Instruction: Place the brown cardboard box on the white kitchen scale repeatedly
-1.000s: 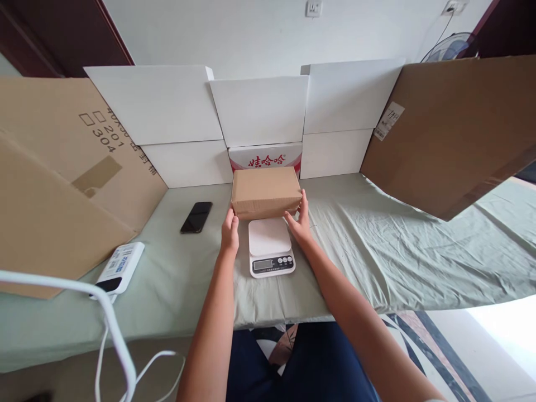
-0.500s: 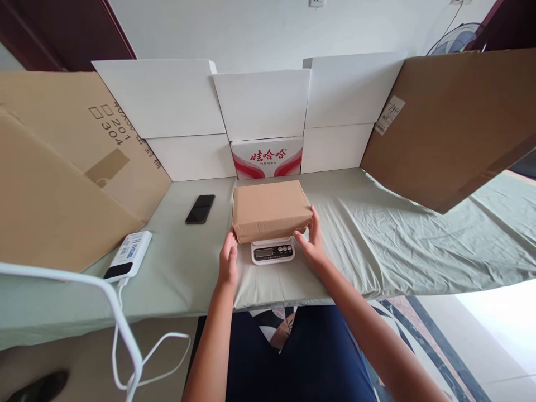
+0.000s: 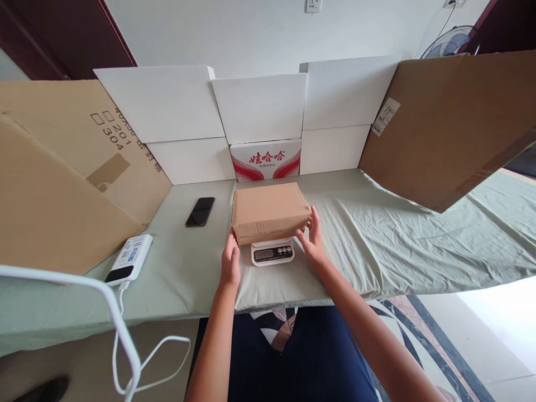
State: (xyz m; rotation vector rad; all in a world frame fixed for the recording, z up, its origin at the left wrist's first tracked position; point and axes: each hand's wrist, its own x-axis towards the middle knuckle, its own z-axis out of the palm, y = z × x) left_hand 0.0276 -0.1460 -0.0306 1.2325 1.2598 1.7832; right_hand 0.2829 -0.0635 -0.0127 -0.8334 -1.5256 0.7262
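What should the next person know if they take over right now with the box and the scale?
Left hand: open, at the near left corner of the cardboard box; contact unclear.
Right hand: open, fingers at the box's near right corner.
The box sits on the white scale, covering its platform; only the display strip shows.
Done: box placed on the scale.
Left: hands not yet clear of the box; the display is too small to read.
Nearby: black phone and power bank on the green cloth.
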